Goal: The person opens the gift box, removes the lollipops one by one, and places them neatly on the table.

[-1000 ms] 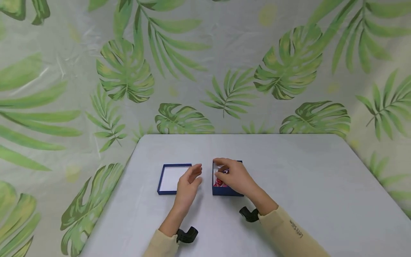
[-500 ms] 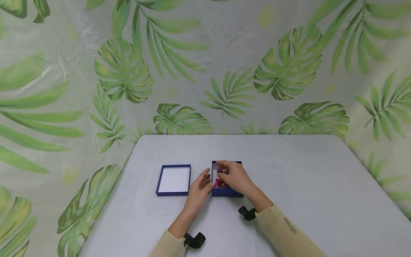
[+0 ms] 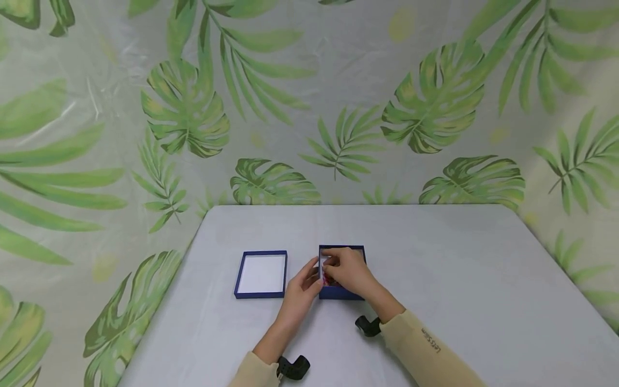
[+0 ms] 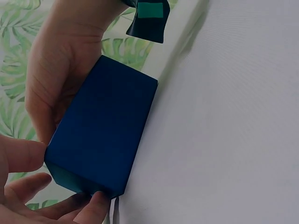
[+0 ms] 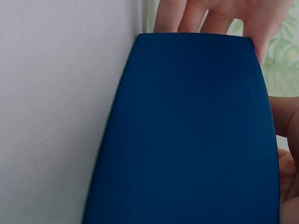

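Box (image 3: 339, 293), lidless and blue, stands on the bench (image 3: 450, 274), the left grip (image 3: 300, 294) touching its left side, fingers apart, the right grip (image 3: 352, 272) at its opening, whether pinching the red contents (image 3: 327, 279) I cannot tell.

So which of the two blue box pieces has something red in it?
The deeper box on the right, with the right hand over it; red shows inside. The shallow piece to its left shows only a white inside.
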Motion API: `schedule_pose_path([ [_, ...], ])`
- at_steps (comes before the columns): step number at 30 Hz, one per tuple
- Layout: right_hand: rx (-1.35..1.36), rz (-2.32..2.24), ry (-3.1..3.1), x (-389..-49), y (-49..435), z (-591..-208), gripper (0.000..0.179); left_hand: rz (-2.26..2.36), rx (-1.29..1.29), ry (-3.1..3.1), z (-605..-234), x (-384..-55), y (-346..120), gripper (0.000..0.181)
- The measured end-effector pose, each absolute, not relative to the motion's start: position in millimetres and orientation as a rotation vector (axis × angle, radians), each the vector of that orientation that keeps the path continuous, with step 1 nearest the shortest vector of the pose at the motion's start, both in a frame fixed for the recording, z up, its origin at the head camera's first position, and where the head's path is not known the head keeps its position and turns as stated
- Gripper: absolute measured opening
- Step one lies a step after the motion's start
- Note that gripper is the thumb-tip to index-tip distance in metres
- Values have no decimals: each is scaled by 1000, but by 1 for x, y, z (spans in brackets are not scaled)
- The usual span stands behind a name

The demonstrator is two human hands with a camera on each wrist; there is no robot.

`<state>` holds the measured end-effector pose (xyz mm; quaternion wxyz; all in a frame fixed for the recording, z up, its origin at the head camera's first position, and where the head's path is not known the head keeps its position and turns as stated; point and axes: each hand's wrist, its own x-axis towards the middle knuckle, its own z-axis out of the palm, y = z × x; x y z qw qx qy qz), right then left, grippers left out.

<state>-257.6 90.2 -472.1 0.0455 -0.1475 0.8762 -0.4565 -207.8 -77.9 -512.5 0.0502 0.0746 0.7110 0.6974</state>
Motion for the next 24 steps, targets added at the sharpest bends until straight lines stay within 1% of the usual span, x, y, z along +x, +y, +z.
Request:
schedule_pose_path([
  [16,-447,-1379,2676,-255,86,-476,36,2142,204,2127,-512,-200,-78,55],
  [22,-463,-1355,2725,-255,85,-473,37,2155,207,2114,-512,-200,-78,54],
  [24,-462,-1350,2733,-254,86,-472,34,2158,210,2112,-513,-201,-77,53],
])
